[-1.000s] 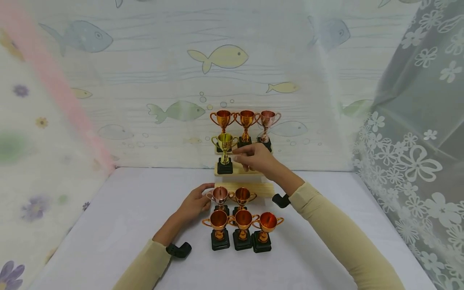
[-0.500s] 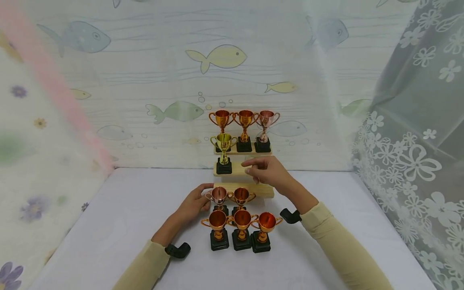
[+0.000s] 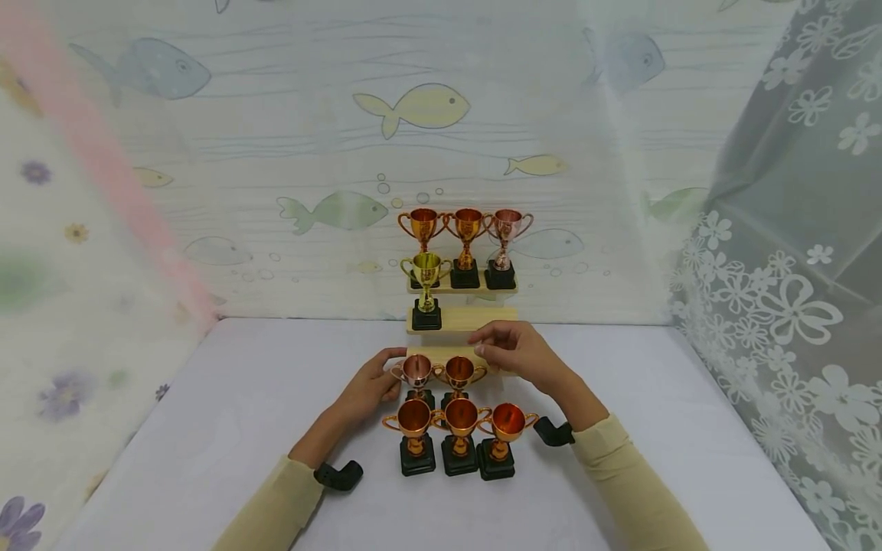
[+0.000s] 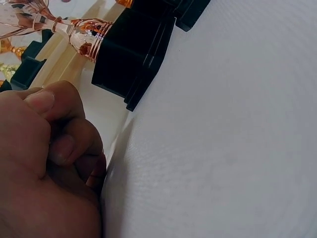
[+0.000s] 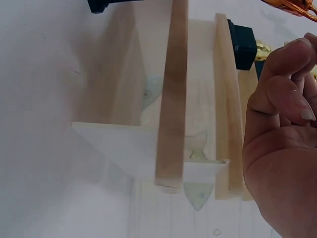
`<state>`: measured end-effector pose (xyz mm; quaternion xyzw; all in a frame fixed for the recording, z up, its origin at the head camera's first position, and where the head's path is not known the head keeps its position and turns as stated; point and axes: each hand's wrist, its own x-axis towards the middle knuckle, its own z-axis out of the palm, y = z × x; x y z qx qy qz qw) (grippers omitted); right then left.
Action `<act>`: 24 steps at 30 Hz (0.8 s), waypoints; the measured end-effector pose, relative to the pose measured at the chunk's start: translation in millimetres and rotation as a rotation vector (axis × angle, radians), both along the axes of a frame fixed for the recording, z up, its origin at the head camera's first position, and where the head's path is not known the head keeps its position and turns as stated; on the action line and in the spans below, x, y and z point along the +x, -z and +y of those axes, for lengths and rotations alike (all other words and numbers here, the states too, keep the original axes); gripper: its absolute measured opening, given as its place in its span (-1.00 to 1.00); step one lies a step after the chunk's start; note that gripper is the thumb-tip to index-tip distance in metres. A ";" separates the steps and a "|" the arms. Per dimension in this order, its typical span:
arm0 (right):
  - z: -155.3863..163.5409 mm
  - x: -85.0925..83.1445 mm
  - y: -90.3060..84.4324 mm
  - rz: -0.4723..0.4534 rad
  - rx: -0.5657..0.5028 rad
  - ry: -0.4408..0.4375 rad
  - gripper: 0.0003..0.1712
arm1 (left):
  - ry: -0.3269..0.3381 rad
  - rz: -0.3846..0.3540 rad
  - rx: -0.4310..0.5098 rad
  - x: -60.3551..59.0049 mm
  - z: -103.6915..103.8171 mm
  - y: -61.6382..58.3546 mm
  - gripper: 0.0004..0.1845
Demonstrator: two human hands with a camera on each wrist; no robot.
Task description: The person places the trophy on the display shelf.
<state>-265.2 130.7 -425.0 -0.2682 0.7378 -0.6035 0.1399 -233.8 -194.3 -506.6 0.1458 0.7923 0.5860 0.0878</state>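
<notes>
My right hand (image 3: 518,353) hovers w/ fingers loosely curled, holding nothing, just at 3 o'clock of the copper cup (image 3: 460,373). Left hand (image 3: 370,385) rests curled at the pink cup (image 3: 416,370); can't tell if it's gripping. Cups stand packed on the surface, so a clumsy reach could topple neighbours.

five trophies (image 3: 458,417) before stepped shelf (image 3: 463,317), four trophies (image 3: 465,229) on it

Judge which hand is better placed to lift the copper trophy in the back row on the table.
Right. The right hand hovers just above and beside the copper trophy, fingers loosely curled, holding nothing. The left hand rests against the pink trophy, which stands between it and the copper one.
</notes>
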 end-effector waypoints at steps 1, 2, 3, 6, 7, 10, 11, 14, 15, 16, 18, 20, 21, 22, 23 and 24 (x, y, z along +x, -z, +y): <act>0.5 0.1 2.2 -0.001 -0.005 -0.001 -0.73 | 0.000 0.002 -0.006 0.0 0.2 0.3 -0.54; 1.0 -0.1 4.4 0.001 -0.009 -0.003 -0.73 | -0.003 0.001 -0.011 0.0 0.5 0.3 -0.54; 1.5 -0.3 6.2 0.007 -0.009 -0.005 -0.73 | -0.004 0.000 -0.012 0.1 0.9 0.4 -0.53; 2.7 -1.4 10.0 0.030 -0.002 -0.028 -0.76 | -0.008 -0.003 -0.022 0.6 1.3 0.0 -0.53; 3.2 -1.7 10.9 0.037 0.003 -0.044 -0.77 | -0.009 -0.003 -0.024 0.7 1.3 -0.1 -0.53; 3.7 -1.9 11.9 0.059 0.029 -0.103 -0.74 | -0.005 -0.001 -0.024 0.3 0.7 0.0 -0.53; 3.6 -1.9 12.3 0.068 0.043 -0.125 -0.71 | -0.001 0.004 -0.026 0.0 0.4 0.2 -0.52; 2.2 -1.9 14.2 0.095 0.089 -0.195 -0.64 | 0.009 0.011 -0.020 -0.6 -0.5 0.0 -0.51; 1.5 -1.9 15.0 0.109 0.102 -0.219 -0.63 | 0.011 0.012 -0.019 -0.5 -0.6 -0.2 -0.51; 0.6 -1.8 15.9 0.122 0.117 -0.242 -0.64 | 0.013 0.010 -0.016 -0.6 -1.0 0.0 -0.51; -1.7 -1.3 17.7 0.148 0.146 -0.284 -0.66 | 0.012 0.007 -0.004 0.1 -1.1 -0.4 -0.51; -4.0 -0.8 19.8 0.166 0.176 -0.314 -0.70 | 0.014 0.011 0.006 0.2 -1.3 0.3 -0.50; -5.1 -0.6 20.8 0.174 0.194 -0.324 -0.71 | 0.012 0.013 0.006 0.3 -1.3 0.6 -0.49; -6.2 -0.3 21.8 0.176 0.210 -0.330 -0.71 | 0.010 0.016 0.007 0.4 -1.3 0.9 -0.47; -7.3 0.1 22.5 0.175 0.222 -0.337 -0.72 | 0.008 0.021 0.007 0.4 -1.3 1.3 -0.45; -8.3 0.6 23.2 0.168 0.228 -0.343 -0.71 | 0.006 0.027 0.004 0.3 -1.2 1.6 -0.43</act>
